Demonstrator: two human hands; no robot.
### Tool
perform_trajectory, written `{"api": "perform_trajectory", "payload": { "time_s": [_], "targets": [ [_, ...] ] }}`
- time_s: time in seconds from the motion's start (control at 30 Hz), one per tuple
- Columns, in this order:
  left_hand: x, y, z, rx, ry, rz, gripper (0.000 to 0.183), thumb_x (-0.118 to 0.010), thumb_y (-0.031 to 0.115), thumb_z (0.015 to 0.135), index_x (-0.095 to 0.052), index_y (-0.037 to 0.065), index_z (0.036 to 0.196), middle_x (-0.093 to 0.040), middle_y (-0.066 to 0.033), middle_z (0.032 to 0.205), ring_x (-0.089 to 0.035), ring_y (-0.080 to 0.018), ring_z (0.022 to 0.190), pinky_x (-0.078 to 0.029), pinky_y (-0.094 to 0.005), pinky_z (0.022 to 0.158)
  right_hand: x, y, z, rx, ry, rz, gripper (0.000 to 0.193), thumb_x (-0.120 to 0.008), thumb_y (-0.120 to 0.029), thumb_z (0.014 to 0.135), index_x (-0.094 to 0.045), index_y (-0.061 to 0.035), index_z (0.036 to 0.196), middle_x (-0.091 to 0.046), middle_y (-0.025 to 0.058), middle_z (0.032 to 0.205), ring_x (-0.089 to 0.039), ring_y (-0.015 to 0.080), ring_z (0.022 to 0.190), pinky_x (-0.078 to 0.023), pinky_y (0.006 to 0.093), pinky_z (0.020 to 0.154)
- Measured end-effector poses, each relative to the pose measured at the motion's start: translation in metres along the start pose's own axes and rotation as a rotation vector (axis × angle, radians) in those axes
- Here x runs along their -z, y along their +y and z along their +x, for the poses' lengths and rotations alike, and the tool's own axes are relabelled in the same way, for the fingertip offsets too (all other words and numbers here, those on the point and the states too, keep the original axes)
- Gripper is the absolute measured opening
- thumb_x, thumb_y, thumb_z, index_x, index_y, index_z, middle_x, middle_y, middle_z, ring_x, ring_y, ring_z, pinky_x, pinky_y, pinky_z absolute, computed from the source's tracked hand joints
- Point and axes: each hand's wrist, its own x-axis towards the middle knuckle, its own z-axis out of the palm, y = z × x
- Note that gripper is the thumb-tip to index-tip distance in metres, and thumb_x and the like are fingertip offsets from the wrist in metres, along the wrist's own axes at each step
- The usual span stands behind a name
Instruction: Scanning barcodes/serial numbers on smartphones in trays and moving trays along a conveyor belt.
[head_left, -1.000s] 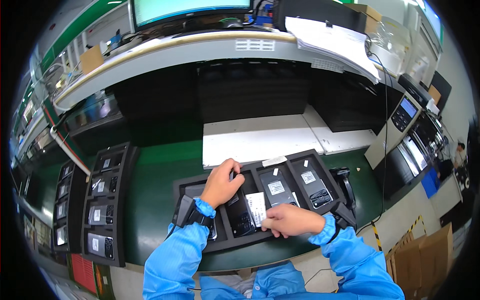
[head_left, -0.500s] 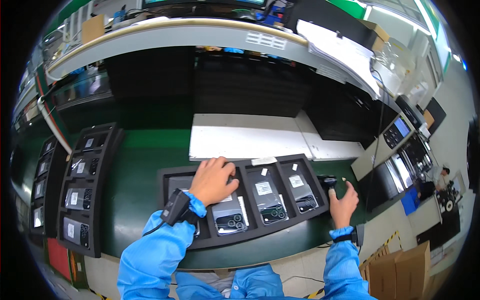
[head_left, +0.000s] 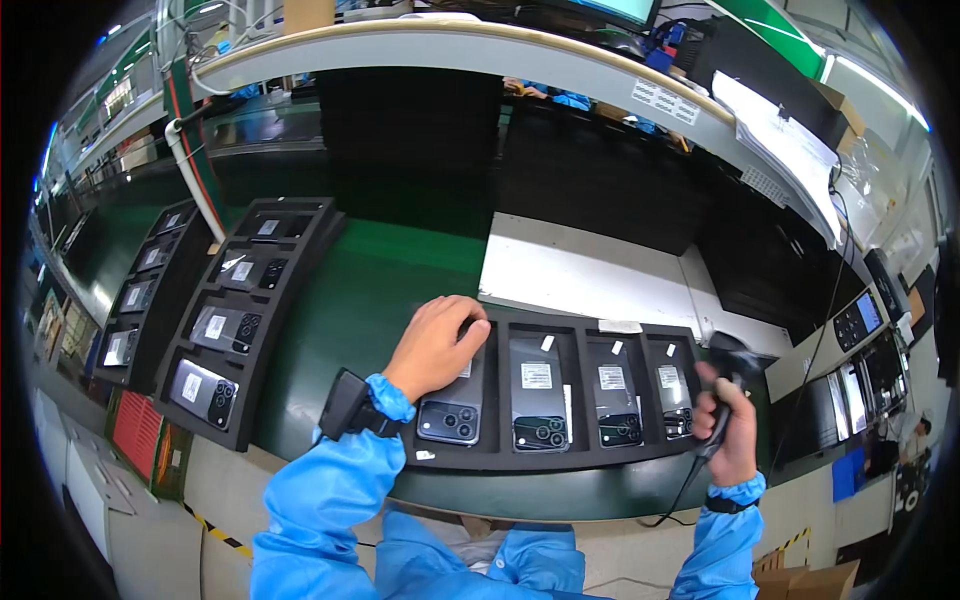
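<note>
A black foam tray [head_left: 470,458] holds several smartphones in a row, each in its own compartment with a white label. My left hand [head_left: 437,345] lies over the upper part of the leftmost phone [head_left: 448,422], fingers curved and a gap left at the thumb; its fingertips reach the compartment's far end. That phone's camera cluster shows below the hand. Past the tray's right end, my right hand [head_left: 730,432] grips a black handheld scanner [head_left: 742,358] by its handle, slightly blurred. Nearest to it in the tray is the rightmost phone [head_left: 677,415].
Two more black trays of phones stand at the left, the nearer tray [head_left: 262,345] beside the farther tray [head_left: 172,265]. White boards [head_left: 580,258] lie behind the work tray. A shelf [head_left: 560,62] crosses above. A machine with a screen [head_left: 850,325] stands right; the scanner's cable [head_left: 685,492] hangs.
My right hand has closed around the scanner and raised it beside the tray. My left hand has shifted to the leftmost phone. The whole view has turned left.
</note>
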Motion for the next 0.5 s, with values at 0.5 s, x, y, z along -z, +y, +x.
{"api": "perform_trajectory", "payload": {
  "time_s": [0.5],
  "targets": [
    [-0.001,-0.004,0.000,0.145,0.102,-0.191,0.031,-0.052,0.030,0.103,-0.063,0.001,0.109,-0.069,-0.0179,0.094,-0.066,-0.0352,0.087,-0.051,-0.0407,0.079,-0.182,0.110,-0.023,-0.460,-0.576,-0.331,0.029,-0.067,-0.019,0.096,-0.051,-0.0057,0.116,-0.064,0.0096,0.087,-0.061,0.0129,0.059,-0.049,0.0267,0.050]
  ]
}}
